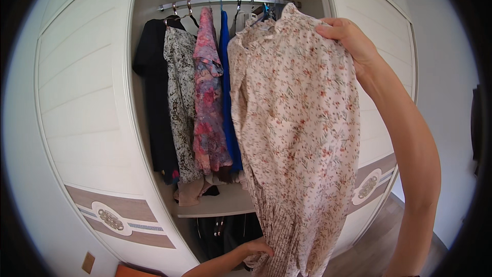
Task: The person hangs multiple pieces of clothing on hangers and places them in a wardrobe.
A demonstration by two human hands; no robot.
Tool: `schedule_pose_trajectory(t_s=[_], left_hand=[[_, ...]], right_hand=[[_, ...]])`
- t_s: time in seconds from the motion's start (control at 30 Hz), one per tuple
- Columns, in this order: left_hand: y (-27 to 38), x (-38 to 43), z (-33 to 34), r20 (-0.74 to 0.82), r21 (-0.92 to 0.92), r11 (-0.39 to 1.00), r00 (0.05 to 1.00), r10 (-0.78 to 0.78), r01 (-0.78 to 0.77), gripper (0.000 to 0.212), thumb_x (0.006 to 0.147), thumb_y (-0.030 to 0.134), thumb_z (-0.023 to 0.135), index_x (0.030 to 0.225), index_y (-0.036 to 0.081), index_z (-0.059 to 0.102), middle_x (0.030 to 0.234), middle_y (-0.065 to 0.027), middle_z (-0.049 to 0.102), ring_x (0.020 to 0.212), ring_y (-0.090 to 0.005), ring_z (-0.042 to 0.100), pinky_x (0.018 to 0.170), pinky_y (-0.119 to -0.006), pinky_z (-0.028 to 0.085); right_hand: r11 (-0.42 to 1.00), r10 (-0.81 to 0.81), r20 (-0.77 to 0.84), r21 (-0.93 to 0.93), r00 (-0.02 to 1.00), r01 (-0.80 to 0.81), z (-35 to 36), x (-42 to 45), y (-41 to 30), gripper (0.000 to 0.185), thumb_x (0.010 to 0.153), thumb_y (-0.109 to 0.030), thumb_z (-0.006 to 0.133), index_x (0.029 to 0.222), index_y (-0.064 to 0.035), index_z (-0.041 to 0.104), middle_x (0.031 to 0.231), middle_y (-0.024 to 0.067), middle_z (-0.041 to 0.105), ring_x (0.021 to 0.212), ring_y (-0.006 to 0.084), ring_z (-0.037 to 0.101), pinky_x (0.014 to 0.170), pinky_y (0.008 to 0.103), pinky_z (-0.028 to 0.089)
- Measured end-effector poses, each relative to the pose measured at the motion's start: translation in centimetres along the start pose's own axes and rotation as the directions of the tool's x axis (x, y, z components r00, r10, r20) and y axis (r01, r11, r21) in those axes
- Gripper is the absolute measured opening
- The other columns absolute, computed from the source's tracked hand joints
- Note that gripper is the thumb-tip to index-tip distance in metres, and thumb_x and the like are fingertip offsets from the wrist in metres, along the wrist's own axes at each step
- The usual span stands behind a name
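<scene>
A cream dress with a small red and green floral print hangs before the wardrobe, its collar up near the rail. My right hand pinches the dress at its shoulder, thumb in front. Low down, my left hand has hold of a brownish pleated part of the garment; whether it is a sleeve or a skirt layer I cannot tell. The dress's hanger is mostly hidden behind the collar, and its lower hem runs out of the picture.
A metal rail carries a black garment, a black-and-white patterned garment, a pink floral dress and a blue garment. Below is a shelf with folded cloth. Cream sliding doors flank the opening.
</scene>
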State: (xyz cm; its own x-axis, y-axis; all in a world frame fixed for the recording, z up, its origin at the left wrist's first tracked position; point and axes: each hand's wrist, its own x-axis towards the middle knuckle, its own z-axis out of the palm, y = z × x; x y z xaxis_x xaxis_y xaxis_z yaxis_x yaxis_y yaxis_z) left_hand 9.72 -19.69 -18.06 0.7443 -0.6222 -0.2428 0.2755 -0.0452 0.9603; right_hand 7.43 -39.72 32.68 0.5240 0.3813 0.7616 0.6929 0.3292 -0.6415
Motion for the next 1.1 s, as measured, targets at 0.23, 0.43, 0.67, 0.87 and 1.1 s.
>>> schedule_pose_trajectory(t_s=[0.23, 0.43, 0.67, 0.87, 1.1], left_hand=[[9.2, 0.2, -1.1, -0.238, 0.349, 0.903, 0.909, 0.342, -0.249, 0.062, 0.073, 0.002, 0.065, 0.128, -0.004, 0.038, 0.121, -0.0177, 0.051, 0.110, -0.0235, 0.050, 0.090, -0.034, 0.040], [16.8, 0.3, -2.7, -0.170, 0.610, 0.498, 0.512, 0.842, -0.616, 0.052, 0.080, 0.015, 0.065, 0.123, -0.005, 0.042, 0.117, -0.0133, 0.053, 0.105, -0.0200, 0.049, 0.089, -0.032, 0.040], [21.2, 2.3, -11.8, -0.537, 0.548, 0.598, 0.302, 0.788, -0.585, 0.035, 0.082, 0.014, 0.061, 0.110, -0.007, 0.054, 0.104, -0.0123, 0.061, 0.099, -0.0191, 0.053, 0.084, -0.029, 0.042], [25.5, 2.9, -17.4, -0.469, 0.543, 0.693, 0.514, 0.718, -0.474, 0.050, 0.078, 0.023, 0.065, 0.117, -0.004, 0.050, 0.114, -0.0150, 0.057, 0.102, -0.0196, 0.053, 0.086, -0.029, 0.042], [24.5, 2.2, -19.0, -0.536, 0.459, 0.733, 0.502, 0.679, -0.502, 0.055, 0.077, 0.026, 0.067, 0.119, -0.004, 0.048, 0.116, -0.0153, 0.055, 0.103, -0.0206, 0.052, 0.087, -0.030, 0.042]], right_hand=[[0.997, -0.074, -0.048, 0.004, 0.996, 0.074, 1.3, 7.5, 3.9, 0.015, 0.080, -0.003, 0.052, 0.087, 0.0086, 0.059, 0.081, 0.0170, 0.062, 0.068, 0.0237, 0.062, 0.065, 0.0357, 0.051], [0.980, -0.173, -0.076, -0.112, 0.982, 0.164, 1.8, 11.3, 1.8, 0.017, 0.079, -0.005, 0.053, 0.087, 0.0087, 0.059, 0.080, 0.0165, 0.062, 0.067, 0.0230, 0.061, 0.063, 0.0357, 0.050], [0.843, -0.442, -0.051, -0.363, 0.895, 0.396, 5.6, 19.4, 7.0, 0.021, 0.076, -0.007, 0.056, 0.090, 0.0073, 0.061, 0.083, 0.0142, 0.062, 0.073, 0.0228, 0.059, 0.069, 0.0343, 0.047], [0.848, -0.470, -0.321, -0.421, 0.822, 0.321, 9.7, 26.2, 12.3, 0.026, 0.072, -0.007, 0.054, 0.090, 0.0113, 0.059, 0.086, 0.0209, 0.062, 0.080, 0.0301, 0.061, 0.072, 0.0400, 0.046], [0.808, -0.382, -0.247, -0.557, 0.891, 0.192, 9.8, 30.7, 17.8, 0.035, 0.070, -0.008, 0.053, 0.099, 0.0106, 0.057, 0.102, 0.0274, 0.059, 0.098, 0.0386, 0.058, 0.081, 0.0398, 0.045]])
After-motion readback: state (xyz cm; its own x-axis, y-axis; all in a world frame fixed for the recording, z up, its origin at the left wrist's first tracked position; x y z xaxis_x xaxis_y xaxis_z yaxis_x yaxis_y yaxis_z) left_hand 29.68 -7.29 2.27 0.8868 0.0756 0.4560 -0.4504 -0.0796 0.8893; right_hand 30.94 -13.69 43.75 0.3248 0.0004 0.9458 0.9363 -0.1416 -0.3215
